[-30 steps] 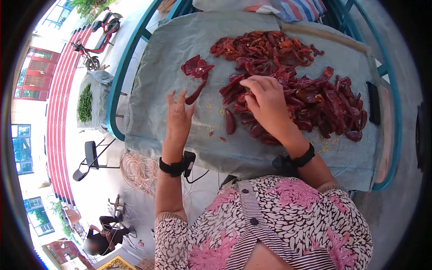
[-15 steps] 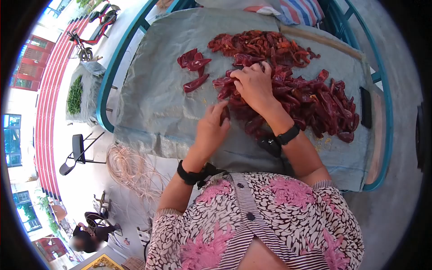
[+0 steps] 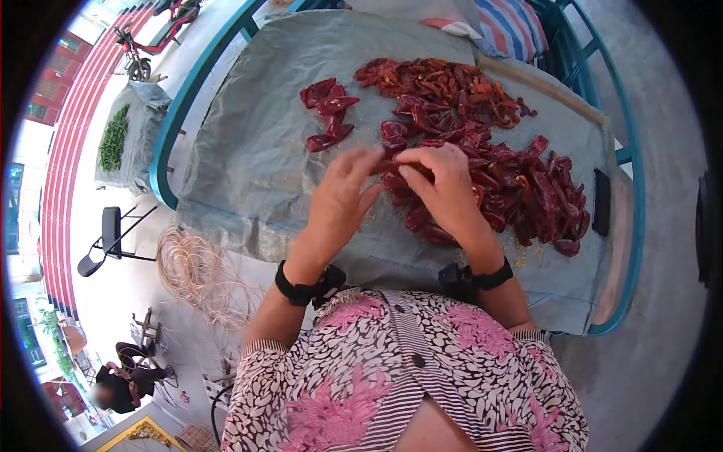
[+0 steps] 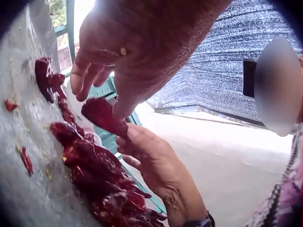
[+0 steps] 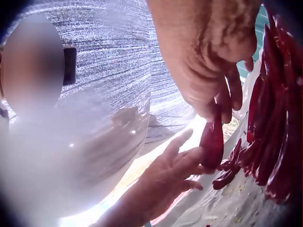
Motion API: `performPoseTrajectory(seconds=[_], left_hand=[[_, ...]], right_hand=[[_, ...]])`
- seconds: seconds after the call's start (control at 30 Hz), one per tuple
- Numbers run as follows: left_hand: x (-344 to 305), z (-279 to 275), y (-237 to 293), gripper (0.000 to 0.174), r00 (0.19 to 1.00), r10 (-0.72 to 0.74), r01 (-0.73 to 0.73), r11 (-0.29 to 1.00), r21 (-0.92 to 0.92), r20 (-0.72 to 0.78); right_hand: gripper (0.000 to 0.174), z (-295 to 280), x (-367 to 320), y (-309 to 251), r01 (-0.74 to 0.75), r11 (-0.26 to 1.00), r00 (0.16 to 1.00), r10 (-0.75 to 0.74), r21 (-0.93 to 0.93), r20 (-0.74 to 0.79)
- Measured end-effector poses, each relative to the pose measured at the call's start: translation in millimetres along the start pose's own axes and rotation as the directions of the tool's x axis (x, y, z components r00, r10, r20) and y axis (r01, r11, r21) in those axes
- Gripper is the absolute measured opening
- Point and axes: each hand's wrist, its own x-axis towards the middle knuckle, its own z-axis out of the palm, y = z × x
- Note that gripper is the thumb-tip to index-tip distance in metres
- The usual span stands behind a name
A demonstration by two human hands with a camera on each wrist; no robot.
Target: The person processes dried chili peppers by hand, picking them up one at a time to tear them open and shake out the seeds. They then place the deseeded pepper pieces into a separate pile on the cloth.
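A dried red chili pepper (image 5: 212,144) is between both hands over the table. My right hand (image 3: 446,184) pinches its narrow end, as the right wrist view shows. At the wider end my left hand (image 3: 340,192) touches the pepper with fairly straight fingers (image 5: 191,158), the thumb held apart. Seen from the left wrist, the left thumb overlaps the pepper. A large heap of dried red chilies (image 3: 520,181) lies just right of the hands. Farther left is a small group of chilies (image 3: 330,109). Behind the heap sits a pile of smaller, orange-red pieces (image 3: 452,83).
Grey-green cloth (image 3: 256,143) covers the table, inside a teal metal frame (image 3: 177,113). A dark phone-like object (image 3: 601,202) lies at its right edge. Striped sacks (image 3: 512,30) stand at the back. Left on the floor are a black folding chair (image 3: 111,233) and coiled strands (image 3: 188,267).
My left hand moved right to the cloth's front, took up the lone chili there, and brought it up to my right hand. My right hand came down slightly from the heap and pinches it.
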Motion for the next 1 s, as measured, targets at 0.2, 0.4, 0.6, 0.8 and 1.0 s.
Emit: performPoseTrajectory(seconds=[0.2, 0.4, 0.6, 0.8, 1.0], left_hand=[[0, -6, -28, 0.041, 0.995, -0.097, 0.097, 0.995, 0.006, 0.005], [22, -17, -30, 0.048, 0.952, -0.249, 0.25, 0.968, -0.015, -0.178], [17, 31, -35, 0.052, 0.996, -0.014, 0.011, 0.999, 0.042, 0.083], [25, 46, -35, 0.051, 0.976, -0.16, 0.156, 0.987, 0.042, 0.148], [17, 13, -12, 0.049, 0.994, -0.04, 0.054, 0.99, -0.129, 0.106]], right_hand=[[0.018, -9, -10, -1, -0.111, 0.992, 0.992, 0.114, 0.068, -0.051], [0.024, -11, -15, 3, -0.124, 0.991, 0.983, 0.131, 0.056, -0.127], [0.022, -12, -15, 0, -0.083, 0.994, 0.982, 0.07, -0.069, -0.174], [0.023, -12, -21, 5, -0.084, 0.99, 0.985, 0.065, -0.11, -0.162], [0.029, -11, -10, -12, -0.118, 0.993, 0.977, 0.116, -0.005, -0.177]])
